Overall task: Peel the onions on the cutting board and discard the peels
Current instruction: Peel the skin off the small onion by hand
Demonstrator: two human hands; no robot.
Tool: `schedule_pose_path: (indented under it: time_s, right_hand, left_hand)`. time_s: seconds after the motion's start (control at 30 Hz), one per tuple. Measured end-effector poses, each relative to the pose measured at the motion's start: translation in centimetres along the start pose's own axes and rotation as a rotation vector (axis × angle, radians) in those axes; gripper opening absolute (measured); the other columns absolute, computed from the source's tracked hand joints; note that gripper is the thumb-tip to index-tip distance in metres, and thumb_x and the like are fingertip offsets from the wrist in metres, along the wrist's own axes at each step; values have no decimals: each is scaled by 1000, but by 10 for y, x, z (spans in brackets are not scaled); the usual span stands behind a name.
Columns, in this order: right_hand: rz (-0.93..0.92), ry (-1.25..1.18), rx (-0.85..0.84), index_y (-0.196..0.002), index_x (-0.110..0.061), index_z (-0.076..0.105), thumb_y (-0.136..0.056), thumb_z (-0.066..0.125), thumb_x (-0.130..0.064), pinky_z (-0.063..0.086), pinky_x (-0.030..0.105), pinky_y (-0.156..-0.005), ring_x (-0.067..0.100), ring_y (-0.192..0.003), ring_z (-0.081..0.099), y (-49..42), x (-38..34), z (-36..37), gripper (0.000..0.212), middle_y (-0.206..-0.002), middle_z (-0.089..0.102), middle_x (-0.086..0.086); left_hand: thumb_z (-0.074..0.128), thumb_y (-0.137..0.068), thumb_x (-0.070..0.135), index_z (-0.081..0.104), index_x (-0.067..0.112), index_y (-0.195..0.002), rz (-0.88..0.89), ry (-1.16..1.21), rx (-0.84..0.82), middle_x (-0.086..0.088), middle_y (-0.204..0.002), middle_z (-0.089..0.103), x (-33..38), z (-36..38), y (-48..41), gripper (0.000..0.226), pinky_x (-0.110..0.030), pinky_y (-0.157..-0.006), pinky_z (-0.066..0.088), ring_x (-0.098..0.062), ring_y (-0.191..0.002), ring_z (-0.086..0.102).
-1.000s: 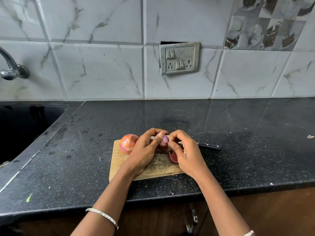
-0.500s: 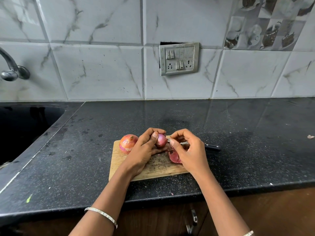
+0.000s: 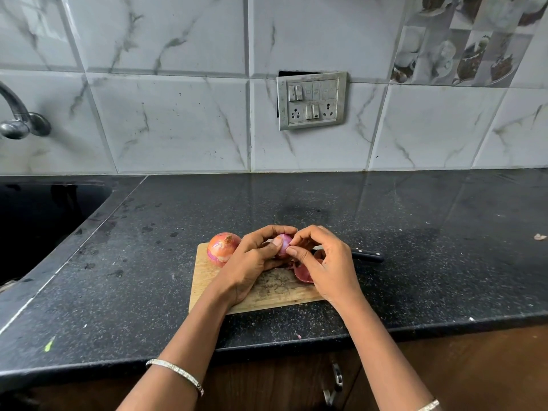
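A small purple onion [image 3: 284, 244] is held just above the wooden cutting board [image 3: 268, 292]. My left hand [image 3: 252, 262] cups it from the left, thumb pressed on its front. My right hand [image 3: 326, 262] pinches the onion's right side with fingertips. A second onion [image 3: 222, 248], still in its orange-pink skin, stands on the board's far left corner. Dark red peel pieces [image 3: 303, 274] lie on the board under my right hand. A black-handled knife [image 3: 366, 256] lies behind my right hand, its blade hidden.
The board sits near the front edge of a black speckled counter [image 3: 415, 247]. A dark sink [image 3: 44, 221] with a tap [image 3: 17, 120] is at the left. A switch plate [image 3: 311, 99] is on the tiled wall. A small scrap [image 3: 539, 237] lies far right.
My right hand has come back up from the peel pile to the onion's side. My left hand has turned the onion slightly and holds it a bit higher.
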State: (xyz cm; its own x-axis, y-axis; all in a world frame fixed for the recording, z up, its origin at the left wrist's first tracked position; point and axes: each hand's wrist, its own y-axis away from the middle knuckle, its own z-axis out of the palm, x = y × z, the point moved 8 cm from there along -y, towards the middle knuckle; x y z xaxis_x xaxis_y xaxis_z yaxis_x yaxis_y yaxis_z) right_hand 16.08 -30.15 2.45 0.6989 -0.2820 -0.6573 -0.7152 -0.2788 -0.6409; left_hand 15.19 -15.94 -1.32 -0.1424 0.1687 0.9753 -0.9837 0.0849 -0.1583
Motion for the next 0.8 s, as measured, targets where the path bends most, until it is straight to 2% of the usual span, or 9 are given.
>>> schedule_pose_path:
  time_s: [0.2,0.47,0.67,0.8]
  right_hand:
    - [-20,54,8,-85,-23,70,-86,78,-15,51,35,-83,11,-90,62,1,0,2,11,-87,66,-14]
    - [-60,89,-66,-87,-21,63,-93,66,-13,49,37,-82,16,-92,58,0,3,12,10,-90,59,-14]
    - [-60,118,-81,-87,-27,55,-96,63,-13,46,32,-81,14,-92,55,1,2,14,19,-90,55,-18]
    - [-47,132,-76,-88,-21,56,-96,63,-11,44,29,-80,16,-92,55,1,3,12,15,-90,55,-13]
  left_hand:
    - [52,-104,6,65,5,-129,22,-20,-4,-23,-124,69,1,0,1,28,-45,-105,53,-35,-116,67]
    - [54,-104,9,66,4,-128,38,-19,-1,-21,-121,70,4,1,2,27,-41,-102,55,-26,-110,69]
    - [51,-106,12,65,5,-125,11,-1,52,-20,-120,70,0,-3,1,25,-42,-100,56,-25,-110,69]
    - [48,-107,11,63,3,-125,-8,64,107,-10,-116,72,-3,-8,-1,25,-37,-94,59,-23,-109,71]
